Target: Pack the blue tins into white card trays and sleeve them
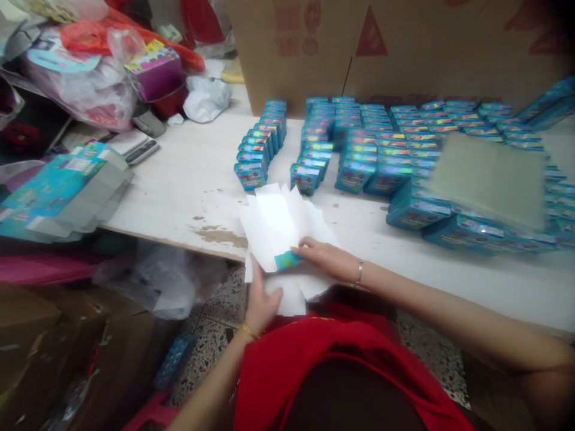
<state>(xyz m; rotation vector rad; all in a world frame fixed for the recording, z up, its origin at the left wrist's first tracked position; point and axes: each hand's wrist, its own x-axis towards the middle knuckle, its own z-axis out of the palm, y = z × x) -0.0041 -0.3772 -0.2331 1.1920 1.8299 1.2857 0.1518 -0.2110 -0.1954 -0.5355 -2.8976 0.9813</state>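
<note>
Lying between both hands in the head view, the white card (269, 218) reaches over the table (166, 200) edge, its long axis running away across the table and leaning slightly left. The right hand (321, 254) is nearer the teal patch (287, 260) — fingers closed on the card's near right corner. At the near left, the left hand (263, 302) holds the card from below — some fingers hidden. Blue boxes (354, 173) stand just beyond the far end.
</note>
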